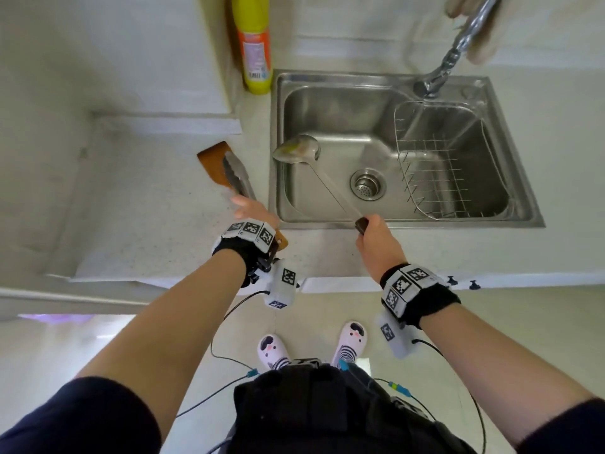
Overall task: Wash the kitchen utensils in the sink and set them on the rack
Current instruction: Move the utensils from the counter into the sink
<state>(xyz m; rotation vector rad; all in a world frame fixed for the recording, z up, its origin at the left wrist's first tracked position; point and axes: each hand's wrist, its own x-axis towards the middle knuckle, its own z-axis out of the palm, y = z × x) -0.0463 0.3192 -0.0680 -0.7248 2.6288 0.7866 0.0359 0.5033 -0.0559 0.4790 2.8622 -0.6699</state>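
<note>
My right hand (376, 244) grips the dark handle end of a long steel ladle (296, 149). The ladle's soiled bowl hangs over the left rim of the steel sink (327, 221), and its shaft slants across the basin. On the counter left of the sink lie metal tongs (237, 175) on top of a wooden spatula (212, 158). My left hand (252, 211) is on the near end of the tongs with its fingers curled down over them. A wire rack (438, 165) sits in the right half of the basin and holds nothing.
The faucet (458, 47) reaches in from the back right, its base at the sink's rear rim. A yellow detergent bottle (253, 44) stands behind the sink's left corner. The drain (366, 185) sits at the middle of the basin. The counter edge runs just below my wrists.
</note>
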